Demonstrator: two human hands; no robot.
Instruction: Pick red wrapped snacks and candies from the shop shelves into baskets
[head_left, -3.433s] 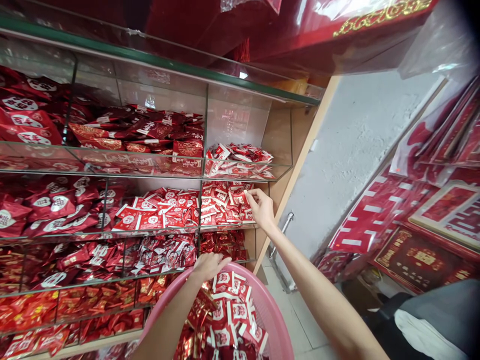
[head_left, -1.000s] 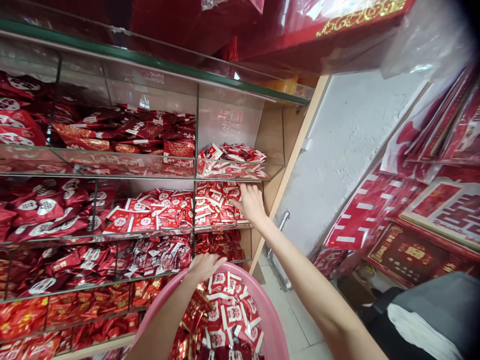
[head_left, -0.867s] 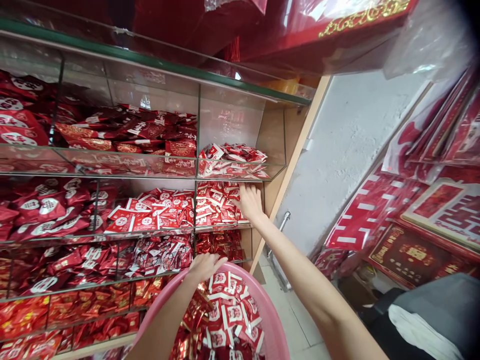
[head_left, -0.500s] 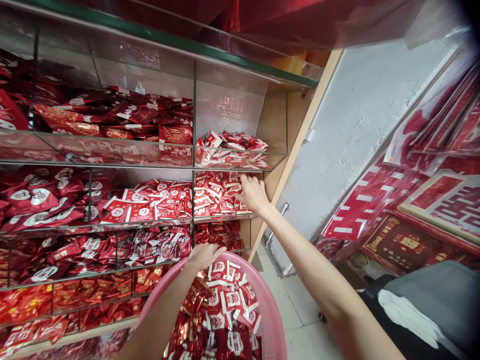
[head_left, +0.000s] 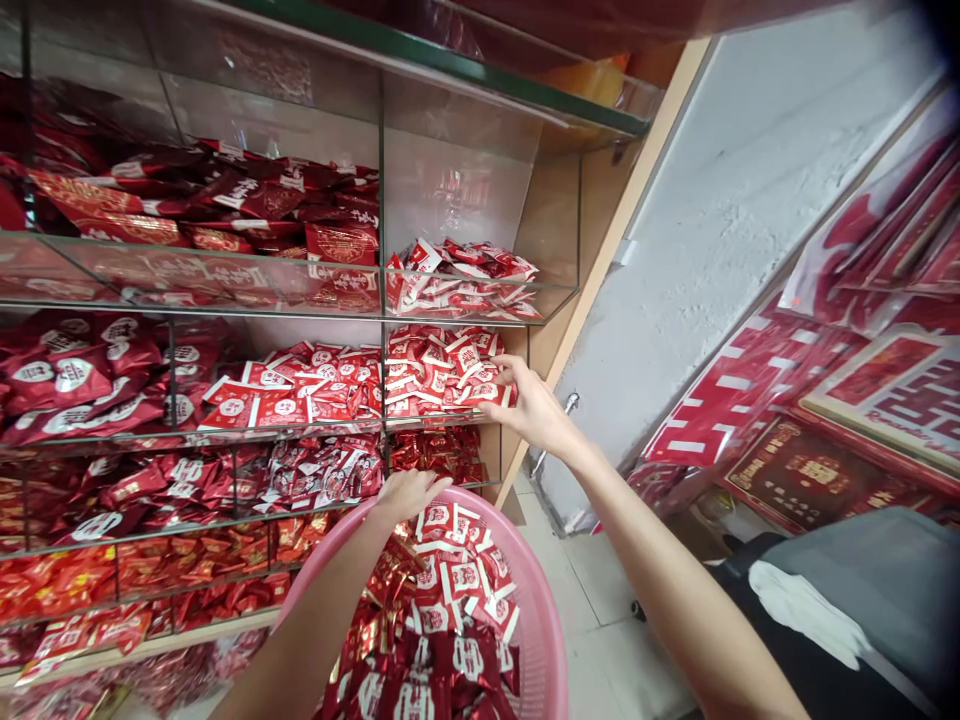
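Note:
My right hand (head_left: 531, 405) is at the right front edge of a shelf compartment. Thumb and fingers are apart there, beside a heap of small red-and-white packets (head_left: 439, 365); red packets show in the gap. My left hand (head_left: 409, 494) lies palm down over the far rim of a pink plastic basket (head_left: 546, 600), its fingers stretched to the right. Inside the basket are red packets with white labels (head_left: 457, 578), dark red packets (head_left: 469, 660) and shiny red-gold ones (head_left: 386, 575). My left forearm hides part of the basket's left side.
Glass-fronted shelves hold more red packets (head_left: 292, 395) to the left. A wooden side panel (head_left: 592, 300) ends the shelving beside a grey-white wall (head_left: 675, 230). At right hang red decorations (head_left: 720, 390), above a grey-and-black object with a white glove (head_left: 806, 610) on it.
My right hand has drawn slightly back and down from the packets, with thumb and fingers wider apart. My left hand stays at the basket rim. The view has shifted slightly.

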